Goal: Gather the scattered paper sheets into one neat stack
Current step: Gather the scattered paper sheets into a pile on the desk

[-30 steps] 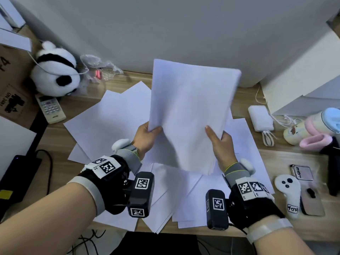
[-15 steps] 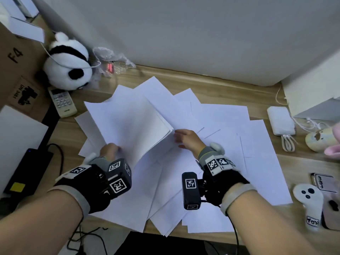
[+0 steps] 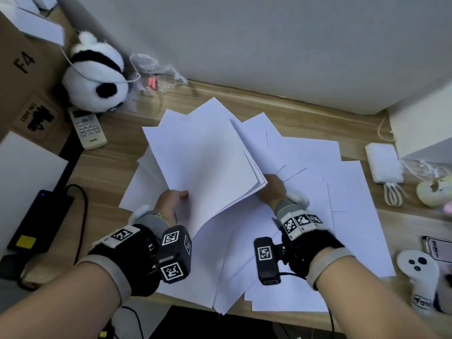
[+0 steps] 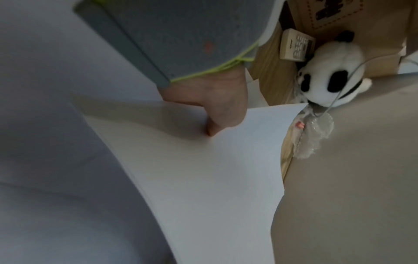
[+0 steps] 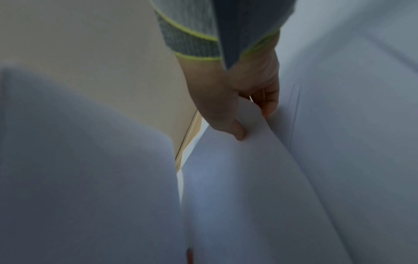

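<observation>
A wooden table [image 3: 305, 111] sits against a gray wall, and white paper is spread all over it. The left hand [image 3: 171, 200] grips the near left edge of a bundle of sheets [image 3: 205, 165], with the thumb on top. The bundle is lifted and tilted above the mess. The right hand [image 3: 272, 187] is tucked under the bundle's right corner, and in the right wrist view its thumb and fingers pinch a loose sheet [image 5: 237, 160] that lies on the pile. More loose sheets [image 3: 347, 206] fan out flat to the right and toward the front edge of the table. A toy panda [image 3: 95, 79] and a remote control [image 3: 86, 128] sit far to the left, and a white power bank [image 3: 384, 162] sits to the right. I think the gathering is partly done, since many sheets are not yet in the bundle. Next, the pinched sheet should slide under or onto the bundle so the edges line up. Paper bends and slips, so the left hand needs a firm hold while the right hand brings each new sheet over
</observation>
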The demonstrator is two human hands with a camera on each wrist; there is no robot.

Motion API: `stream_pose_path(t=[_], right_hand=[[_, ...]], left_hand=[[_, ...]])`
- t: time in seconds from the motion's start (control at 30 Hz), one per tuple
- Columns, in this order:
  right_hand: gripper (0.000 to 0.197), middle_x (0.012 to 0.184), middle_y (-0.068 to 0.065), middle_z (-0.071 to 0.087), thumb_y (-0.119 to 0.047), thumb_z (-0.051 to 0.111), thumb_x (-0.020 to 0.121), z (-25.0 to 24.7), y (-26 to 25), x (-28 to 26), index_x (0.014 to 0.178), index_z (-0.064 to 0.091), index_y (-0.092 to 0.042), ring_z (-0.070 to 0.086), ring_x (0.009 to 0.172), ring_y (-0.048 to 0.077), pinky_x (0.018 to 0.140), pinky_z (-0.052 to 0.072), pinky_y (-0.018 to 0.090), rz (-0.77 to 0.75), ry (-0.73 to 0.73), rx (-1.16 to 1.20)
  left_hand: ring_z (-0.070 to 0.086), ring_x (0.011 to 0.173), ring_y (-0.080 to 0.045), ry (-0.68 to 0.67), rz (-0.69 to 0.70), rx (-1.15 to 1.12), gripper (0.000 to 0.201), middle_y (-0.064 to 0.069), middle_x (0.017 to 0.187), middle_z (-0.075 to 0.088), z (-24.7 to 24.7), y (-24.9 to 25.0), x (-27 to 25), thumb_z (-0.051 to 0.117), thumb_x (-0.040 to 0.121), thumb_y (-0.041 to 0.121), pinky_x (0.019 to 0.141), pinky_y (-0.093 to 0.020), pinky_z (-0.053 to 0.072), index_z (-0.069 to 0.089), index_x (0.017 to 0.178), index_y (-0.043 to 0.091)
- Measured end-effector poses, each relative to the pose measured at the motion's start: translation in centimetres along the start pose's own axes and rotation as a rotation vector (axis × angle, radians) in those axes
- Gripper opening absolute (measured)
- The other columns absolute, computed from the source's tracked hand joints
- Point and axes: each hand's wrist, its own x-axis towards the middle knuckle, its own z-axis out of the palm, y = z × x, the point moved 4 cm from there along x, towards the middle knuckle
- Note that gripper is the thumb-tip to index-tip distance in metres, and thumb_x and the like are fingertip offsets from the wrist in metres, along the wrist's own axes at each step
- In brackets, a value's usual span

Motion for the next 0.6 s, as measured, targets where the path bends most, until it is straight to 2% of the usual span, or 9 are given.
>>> stream_pose_path(t=[0.1, 0.17, 0.2, 0.23, 0.3, 0.33, 0.4, 0.5, 0.6], right_hand=[[0.026, 0.11, 0.016, 0.068, -0.019, 0.052, 0.084, -2.5, 2.8, 0.7, 0.101, 0.068, -0.007, 0.062, 0.103, 0.034, 0.073, 0.039, 0.028, 0.126, 0.093, 0.082], [0.018, 0.096, 0.019, 0.067, -0.024, 0.057, 0.074, -3.8, 4.1, 1.3, 0.079, 0.065, -0.008, 0.061, 0.093, 0.037, 0.069, 0.041, 0.031, 0.124, 0.158, 0.169], [0.021, 0.095, 0.02, 0.064, -0.025, 0.059, 0.072, -4.2, 4.3, 1.6, 0.076, 0.064, -0.004, 0.058, 0.093, 0.037, 0.072, 0.043, 0.034, 0.091, 0.198, 0.179], [0.026, 0.107, 0.019, 0.061, -0.024, 0.06, 0.074, -4.4, 4.2, 1.8, 0.083, 0.065, 0.0, 0.055, 0.103, 0.037, 0.081, 0.044, 0.036, 0.061, 0.231, 0.178], [0.035, 0.138, 0.012, 0.046, -0.022, 0.062, 0.08, -4.5, 3.6, 2.5, 0.109, 0.063, -0.002, 0.04, 0.128, 0.033, 0.104, 0.033, 0.034, 0.023, 0.242, 0.201], [0.038, 0.146, 0.009, 0.039, -0.023, 0.063, 0.082, -4.3, 3.4, 2.9, 0.115, 0.061, -0.005, 0.034, 0.134, 0.029, 0.108, 0.028, 0.032, 0.002, 0.223, 0.219], [0.039, 0.145, 0.008, 0.041, -0.023, 0.063, 0.081, -3.8, 2.7, 3.9, 0.115, 0.06, -0.006, 0.037, 0.133, 0.026, 0.106, 0.03, 0.029, -0.032, 0.197, 0.24], [0.039, 0.13, 0.007, 0.056, -0.018, 0.064, 0.077, -3.5, 2.5, 4.6, 0.114, 0.056, -0.01, 0.052, 0.118, 0.026, 0.089, 0.039, 0.027, -0.011, 0.203, 0.373], [0.049, 0.127, 0.007, 0.055, -0.013, 0.064, 0.079, -3.5, 2.8, 4.1, 0.125, 0.047, -0.013, 0.055, 0.113, 0.027, 0.086, 0.04, 0.028, 0.034, 0.167, 0.475]], left_hand=[[0.054, 0.113, -0.028, 0.042, 0.093, -0.01, 0.039, -0.012, 0.13, 0.059, 0.4, 1.2, -0.4, 0.054, 0.088, 0.009, 0.105, -0.039, 0.039, 0.055, 0.126, 0.001], [0.05, 0.103, -0.023, 0.079, 0.139, 0.011, 0.039, -0.011, 0.125, 0.059, 0.7, 1.9, -0.5, 0.05, 0.09, 0.004, 0.091, -0.032, 0.038, 0.053, 0.128, 0.0], [0.047, 0.1, -0.02, 0.085, 0.15, 0.033, 0.039, -0.011, 0.125, 0.057, 0.8, 2.0, -0.4, 0.048, 0.091, 0.003, 0.086, -0.029, 0.035, 0.051, 0.13, -0.002], [0.045, 0.1, -0.019, 0.093, 0.159, 0.06, 0.04, -0.014, 0.129, 0.056, 0.9, 2.0, -0.2, 0.047, 0.092, 0.001, 0.085, -0.028, 0.032, 0.049, 0.131, -0.003], [0.044, 0.103, -0.02, 0.091, 0.149, 0.126, 0.041, -0.018, 0.14, 0.049, 1.3, 1.9, -0.3, 0.045, 0.093, 0.0, 0.084, -0.027, 0.03, 0.044, 0.134, -0.007], [0.046, 0.108, -0.023, 0.092, 0.133, 0.174, 0.042, -0.019, 0.142, 0.046, 1.4, 1.7, -0.4, 0.044, 0.094, 0.0, 0.085, -0.028, 0.031, 0.042, 0.134, -0.009], [0.048, 0.113, -0.028, 0.085, 0.115, 0.256, 0.041, -0.022, 0.143, 0.045, 1.7, 1.6, -0.4, 0.044, 0.094, 0.0, 0.088, -0.031, 0.034, 0.042, 0.133, -0.011], [0.043, 0.099, -0.021, 0.08, 0.116, 0.317, 0.042, -0.023, 0.14, 0.049, 2.0, 1.7, -0.1, 0.047, 0.092, 0.0, 0.083, -0.028, 0.034, 0.044, 0.133, -0.009], [0.05, 0.111, -0.029, 0.047, 0.111, 0.368, 0.041, -0.021, 0.139, 0.049, 2.4, 1.3, 0.1, 0.046, 0.093, 0.002, 0.088, -0.031, 0.035, 0.044, 0.132, -0.01]])
